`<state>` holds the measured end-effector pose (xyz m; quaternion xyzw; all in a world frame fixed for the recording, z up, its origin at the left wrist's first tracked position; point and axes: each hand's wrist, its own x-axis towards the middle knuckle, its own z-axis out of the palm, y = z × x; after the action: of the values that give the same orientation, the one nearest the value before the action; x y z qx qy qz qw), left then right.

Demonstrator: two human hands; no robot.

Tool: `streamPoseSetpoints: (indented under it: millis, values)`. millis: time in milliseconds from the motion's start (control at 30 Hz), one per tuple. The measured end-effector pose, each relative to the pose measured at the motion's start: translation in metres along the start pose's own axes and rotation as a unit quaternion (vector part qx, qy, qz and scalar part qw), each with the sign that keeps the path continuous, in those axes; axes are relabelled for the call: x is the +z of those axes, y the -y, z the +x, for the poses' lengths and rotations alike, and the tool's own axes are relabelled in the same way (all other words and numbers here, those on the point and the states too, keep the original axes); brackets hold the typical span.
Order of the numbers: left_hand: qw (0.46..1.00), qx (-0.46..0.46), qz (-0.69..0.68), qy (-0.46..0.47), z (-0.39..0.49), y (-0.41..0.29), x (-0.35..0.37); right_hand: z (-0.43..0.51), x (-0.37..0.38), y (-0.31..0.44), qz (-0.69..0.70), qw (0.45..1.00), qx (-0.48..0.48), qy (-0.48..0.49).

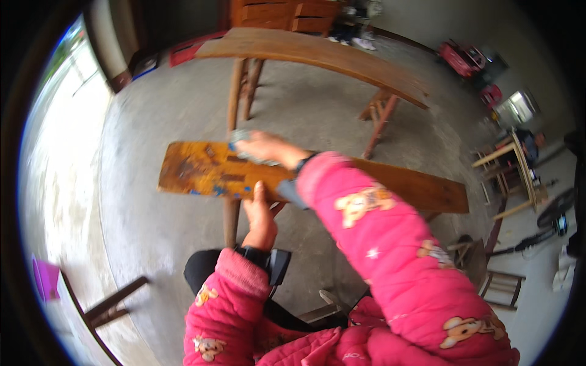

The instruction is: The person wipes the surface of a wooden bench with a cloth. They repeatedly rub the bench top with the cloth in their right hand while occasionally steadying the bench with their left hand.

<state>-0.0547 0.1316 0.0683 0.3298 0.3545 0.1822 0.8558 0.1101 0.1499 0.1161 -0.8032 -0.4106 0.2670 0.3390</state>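
Note:
A narrow wooden bench [412,185] runs crosswise before me, its left end worn and marked with dark stains and blue paint specks. My right hand [268,145] holds a bunched pale grey-green cloth [241,137] at the far edge of the bench top, near the left end. The hand is slightly blurred. Nearer to me, my left hand [260,219] grips the close edge of the same bench, thumb up against the top. Its fingers are partly hidden. Both wrists carry dark bands beyond pink padded sleeves.
A longer wooden bench [311,48] stands just beyond. A wooden drawer cabinet [270,13] is at the back. On the right are a pink toy car [462,57], a wooden frame [522,169] and a small stool [503,289]. A purple bin [46,278] sits lower left.

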Motion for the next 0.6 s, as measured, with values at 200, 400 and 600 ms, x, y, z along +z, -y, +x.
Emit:
streamPoseSetpoints:
  millis: [200,400,600]
  values:
    - [0.998,-0.043,0.015,0.046,0.011,-0.004,-0.017,-0.025,-0.001,0.026,-0.167,0.982,0.04,-0.071]
    - [0.999,-0.013,0.007,0.047,0.013,-0.003,-0.018,-0.109,-0.071,-0.038,-0.163,0.97,0.171,-0.063]
    - [0.998,-0.032,0.013,0.048,0.025,0.002,-0.026,-0.265,-0.179,-0.168,-0.156,0.939,0.265,-0.151]
